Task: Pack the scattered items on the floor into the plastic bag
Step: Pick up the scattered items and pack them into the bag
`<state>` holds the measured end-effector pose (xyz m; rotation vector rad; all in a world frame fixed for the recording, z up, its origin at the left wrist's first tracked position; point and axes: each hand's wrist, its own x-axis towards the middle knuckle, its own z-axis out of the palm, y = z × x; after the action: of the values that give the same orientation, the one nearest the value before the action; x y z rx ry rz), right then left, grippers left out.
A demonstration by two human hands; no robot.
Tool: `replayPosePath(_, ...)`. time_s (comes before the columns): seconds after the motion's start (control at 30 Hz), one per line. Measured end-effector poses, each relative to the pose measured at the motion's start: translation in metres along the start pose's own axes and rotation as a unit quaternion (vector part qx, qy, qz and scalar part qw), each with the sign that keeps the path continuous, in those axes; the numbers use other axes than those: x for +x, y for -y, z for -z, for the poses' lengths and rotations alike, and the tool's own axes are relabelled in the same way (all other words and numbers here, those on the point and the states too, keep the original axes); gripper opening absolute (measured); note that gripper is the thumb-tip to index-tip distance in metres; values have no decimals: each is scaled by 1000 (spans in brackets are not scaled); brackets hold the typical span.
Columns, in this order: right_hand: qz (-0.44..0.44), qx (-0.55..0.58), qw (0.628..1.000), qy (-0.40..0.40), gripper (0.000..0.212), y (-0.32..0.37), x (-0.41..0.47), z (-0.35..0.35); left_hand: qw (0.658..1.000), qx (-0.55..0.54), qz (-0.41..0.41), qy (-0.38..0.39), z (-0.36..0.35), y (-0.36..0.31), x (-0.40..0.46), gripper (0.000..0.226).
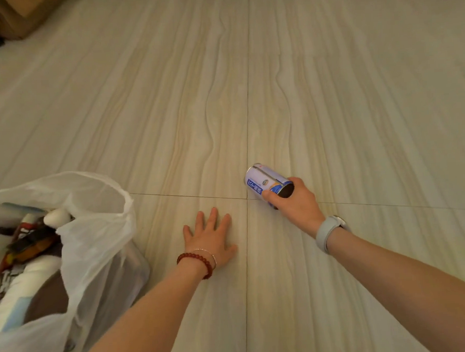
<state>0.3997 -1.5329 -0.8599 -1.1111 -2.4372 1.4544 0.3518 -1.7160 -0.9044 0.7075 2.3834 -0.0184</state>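
Note:
A white and blue can (262, 181) lies tilted just above the floor, right of centre. My right hand (295, 205) grips it round its near end, thumb across the label. My left hand (211, 237) rests flat on the floor tile with fingers spread, holding nothing. At the lower left stands a white translucent plastic bag (94, 237) with its mouth open; several packed items show inside, among them a white bottle and dark wrappers. The bag is about a hand's width left of my left hand.
Pale wood-grain floor tiles (329, 90) stretch across the whole view. A brown cardboard box (15, 17) and a dark object sit at the far top left corner.

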Motion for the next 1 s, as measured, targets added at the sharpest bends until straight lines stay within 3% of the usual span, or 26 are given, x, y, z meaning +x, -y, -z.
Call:
replayPosePath(0.13, 29, 24, 999, -11, 49, 40, -24, 10, 991, 35, -31, -128, 44, -9, -46, 46)
replayPosePath(0.27, 81, 59, 995, -5, 50, 90, -50, 1, 914, 29, -89, -394, 89, 20, -109, 34)
replayPosePath(0.37, 147, 72, 986, 43, 48, 131, -77, -21, 887, 3, -30, -460, 109, 73, -152, 35)
replayPosePath(0.43, 196, 72, 973, 94, 51, 159, -98, -43, 867, -33, 55, -495, 113, 113, -177, 32)
replayPosePath(0.57, 310, 1, 930, 198, 64, 199, -140, -101, 814, -110, 217, -527, 101, 176, -210, 31)
replayPosePath(0.7, 405, -119, 865, 272, 67, 212, -169, -162, 773, -169, 275, -545, 95, 206, -223, 36)
replayPosePath(0.8, 439, -204, 834, 264, 61, 210, -177, -188, 802, -167, 273, -504, 84, 211, -219, 40)
replayPosePath(0.9, 492, -301, 795, 191, 69, 209, -171, -191, 846, -167, 231, -450, 68, 207, -209, 51)
replayPosePath(1.0, 460, -311, 794, 248, 82, 202, -162, -182, 853, -162, 203, -453, 63, 205, -202, 62)
